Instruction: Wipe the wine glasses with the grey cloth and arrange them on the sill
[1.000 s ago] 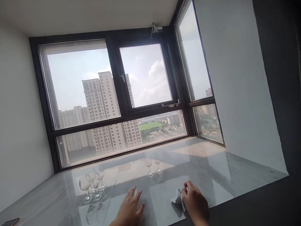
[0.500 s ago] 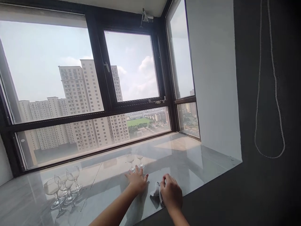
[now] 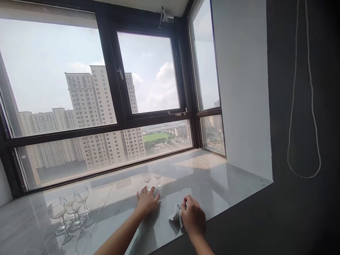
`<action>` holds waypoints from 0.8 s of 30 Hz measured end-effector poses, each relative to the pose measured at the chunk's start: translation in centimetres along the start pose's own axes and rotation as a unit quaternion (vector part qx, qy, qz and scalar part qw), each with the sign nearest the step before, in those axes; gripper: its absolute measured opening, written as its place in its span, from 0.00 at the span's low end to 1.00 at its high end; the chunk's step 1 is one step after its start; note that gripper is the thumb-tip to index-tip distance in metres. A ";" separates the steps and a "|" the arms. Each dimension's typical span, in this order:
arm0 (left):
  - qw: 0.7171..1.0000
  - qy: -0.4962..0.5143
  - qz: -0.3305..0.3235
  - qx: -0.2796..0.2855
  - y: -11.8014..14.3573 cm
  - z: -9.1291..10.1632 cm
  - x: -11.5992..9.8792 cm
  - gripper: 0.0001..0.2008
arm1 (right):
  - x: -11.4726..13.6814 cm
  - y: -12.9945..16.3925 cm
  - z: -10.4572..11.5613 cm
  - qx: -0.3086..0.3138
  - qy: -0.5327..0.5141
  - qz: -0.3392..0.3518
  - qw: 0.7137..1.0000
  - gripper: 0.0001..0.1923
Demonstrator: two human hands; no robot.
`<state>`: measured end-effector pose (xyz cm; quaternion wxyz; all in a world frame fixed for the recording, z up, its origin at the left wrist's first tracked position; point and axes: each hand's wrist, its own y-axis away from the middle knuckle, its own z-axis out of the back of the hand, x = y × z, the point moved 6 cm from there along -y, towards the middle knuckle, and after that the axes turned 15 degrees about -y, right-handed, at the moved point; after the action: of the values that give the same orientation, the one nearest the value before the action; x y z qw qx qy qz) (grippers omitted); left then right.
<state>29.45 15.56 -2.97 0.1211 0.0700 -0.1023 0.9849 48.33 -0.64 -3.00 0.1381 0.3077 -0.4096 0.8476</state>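
Strong daylight through window (image 3: 148, 74), backlighting scene. Bright sky near overexposed. Glare and mirrored reflections across glossy sill (image 3: 212, 177). Dark, underexposed wall (image 3: 305, 106) at right. Wide-angle bending at edges. Focus sharp, no motion blur.

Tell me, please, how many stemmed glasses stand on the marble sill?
5. Three stemmed glasses cluster at the far left. Two smaller ones stand mid-sill, just beyond the left hand. None seems hidden.
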 end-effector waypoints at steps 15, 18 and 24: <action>0.997 0.062 -0.045 0.015 -1.5 0.0 0.4 0.25 | 0.2 -0.1 0.1 -0.009 0.006 0.002 1.000 0.08; 0.996 0.058 -0.074 -0.006 -1.1 0.3 0.2 0.23 | 0.1 -0.1 0.1 -0.009 0.005 0.003 1.000 0.08; 0.984 0.078 -0.156 -0.036 -0.1 0.8 -0.8 0.21 | 0.1 0.0 0.0 -0.006 0.004 0.002 1.000 0.08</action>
<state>30.37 15.27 -2.27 0.2837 0.0036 -0.1161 0.9518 48.29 -0.65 -2.92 0.1401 0.3022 -0.4152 0.8466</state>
